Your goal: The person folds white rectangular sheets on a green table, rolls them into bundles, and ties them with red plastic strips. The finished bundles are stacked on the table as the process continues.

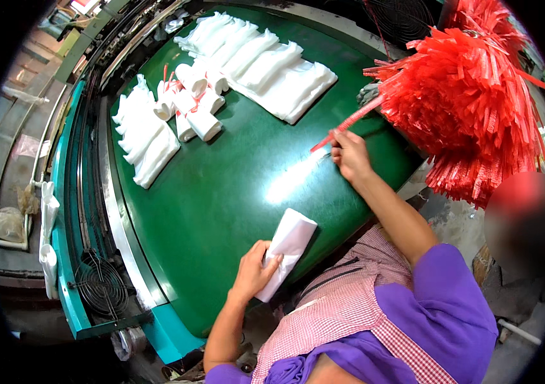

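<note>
My left hand point(253, 274) is closed round a folded white plastic bundle point(293, 235), with the thumb across its face, above the near edge of the green work surface point(212, 205). Further right, my right hand point(351, 157) pinches a red plastic strip point(357, 117). The strip slants from my fingers up to a large hanging bunch of red strips point(455, 96). Its lower tip sticks out past my fingers, over the green surface and apart from the white bundle.
Several white rolls point(203, 123) with red ties lie in a heap at the back left. Flat white bundles overlap in a row point(272, 73) behind them and another row point(146, 137) to their left. A teal machine frame point(71, 256) with a round wire guard point(101, 285) borders the left side.
</note>
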{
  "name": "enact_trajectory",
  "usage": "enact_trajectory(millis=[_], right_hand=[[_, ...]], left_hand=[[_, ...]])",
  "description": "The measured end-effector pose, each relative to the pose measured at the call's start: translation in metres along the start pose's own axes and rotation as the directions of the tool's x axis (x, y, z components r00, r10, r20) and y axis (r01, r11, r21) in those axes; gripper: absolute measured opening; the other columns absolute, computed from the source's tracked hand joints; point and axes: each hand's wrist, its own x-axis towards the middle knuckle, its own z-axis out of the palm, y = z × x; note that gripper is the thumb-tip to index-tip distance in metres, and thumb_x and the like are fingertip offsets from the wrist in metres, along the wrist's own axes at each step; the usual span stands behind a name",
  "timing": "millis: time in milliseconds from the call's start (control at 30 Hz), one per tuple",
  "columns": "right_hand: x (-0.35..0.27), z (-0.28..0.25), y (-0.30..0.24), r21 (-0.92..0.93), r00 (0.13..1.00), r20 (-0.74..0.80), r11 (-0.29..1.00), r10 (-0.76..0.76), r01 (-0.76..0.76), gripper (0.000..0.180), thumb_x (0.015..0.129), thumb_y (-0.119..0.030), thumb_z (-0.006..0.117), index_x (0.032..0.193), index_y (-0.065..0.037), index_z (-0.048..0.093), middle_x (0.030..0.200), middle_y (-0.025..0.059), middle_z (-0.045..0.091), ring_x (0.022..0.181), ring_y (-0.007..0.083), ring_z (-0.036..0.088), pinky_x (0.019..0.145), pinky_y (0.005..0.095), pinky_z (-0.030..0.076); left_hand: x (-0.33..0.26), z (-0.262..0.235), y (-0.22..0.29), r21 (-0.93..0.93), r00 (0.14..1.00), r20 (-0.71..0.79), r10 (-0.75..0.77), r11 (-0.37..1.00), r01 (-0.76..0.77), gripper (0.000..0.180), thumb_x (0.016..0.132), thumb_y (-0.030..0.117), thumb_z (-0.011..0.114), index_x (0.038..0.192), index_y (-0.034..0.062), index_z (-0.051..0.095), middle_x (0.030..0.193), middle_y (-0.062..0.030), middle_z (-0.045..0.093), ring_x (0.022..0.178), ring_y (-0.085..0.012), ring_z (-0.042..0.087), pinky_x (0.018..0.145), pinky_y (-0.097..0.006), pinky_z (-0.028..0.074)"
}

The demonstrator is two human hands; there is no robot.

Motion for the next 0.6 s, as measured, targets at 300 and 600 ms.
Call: enact_trajectory(millis=[300, 600], right_hand=[[-0.174, 0.074, 0.088, -0.566, 0.166, 0.737, 0.463, 0.655, 0.682, 0.018, 0.076, -0.019, 0.060, 0.080, -0.003, 0.067, 0.084, 0.0174, 0.067, 0.083, 0.0339, 0.065, 0.071, 0.0442, 0.051], [-0.129, 0.077, 0.012, -0.555, 0.257, 0.829, 0.786, 0.496, 0.274, 0.035, 0.091, -0.020, 0.055, 0.063, -0.001, 0.055, 0.059, 0.0056, 0.062, 0.048, 0.0110, 0.054, 0.048, 0.0299, 0.044]], left_hand=[[-0.076, -0.009, -0.024, -0.931, 0.963, -0.022, -0.269, 0.357, 0.079, 0.034, 0.081, 0.019, 0.072, 0.105, -0.0015, 0.059, 0.100, -0.0062, 0.065, 0.087, -0.0134, 0.061, 0.081, -0.029, 0.050], [-0.061, -0.046, -0.037, -0.900, 0.860, -0.363, -0.359, 0.376, -0.222, 0.046, 0.090, 0.019, 0.060, 0.127, -0.0049, 0.047, 0.112, -0.0123, 0.061, 0.091, -0.0169, 0.062, 0.079, -0.029, 0.052]])
